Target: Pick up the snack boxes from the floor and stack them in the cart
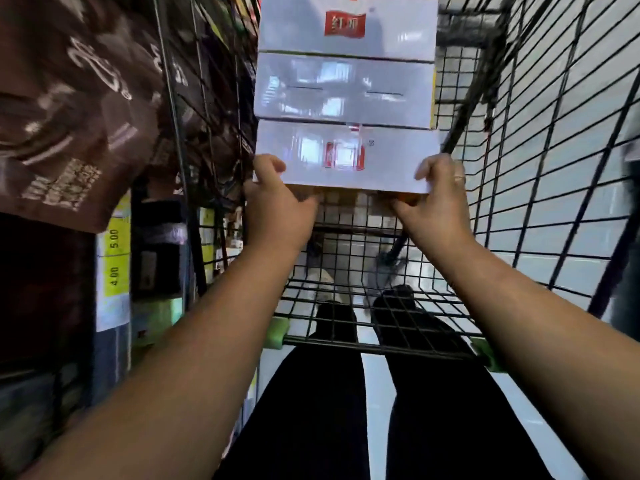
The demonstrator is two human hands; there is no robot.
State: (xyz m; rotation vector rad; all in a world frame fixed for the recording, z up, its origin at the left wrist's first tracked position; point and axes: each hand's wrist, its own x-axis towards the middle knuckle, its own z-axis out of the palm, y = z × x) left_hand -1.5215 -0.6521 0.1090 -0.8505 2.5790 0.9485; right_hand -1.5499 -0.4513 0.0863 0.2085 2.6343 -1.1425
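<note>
Three white snack boxes with red logos lie in a row inside the black wire cart (pixel 381 306). The nearest box (pixel 346 157) is held at both near corners: my left hand (pixel 273 199) grips its left corner with the thumb on top, and my right hand (pixel 433 199) grips its right corner the same way. Behind it lie the middle box (pixel 343 90) and the far box (pixel 346 26), edge to edge. The boxes' undersides are hidden.
Brown snack bags (pixel 69 109) hang on a store shelf at the left, with yellow price tags (pixel 114 258) below. The cart's wire side (pixel 536 150) rises at the right. My dark trouser legs and the pale tiled floor show through the cart's mesh.
</note>
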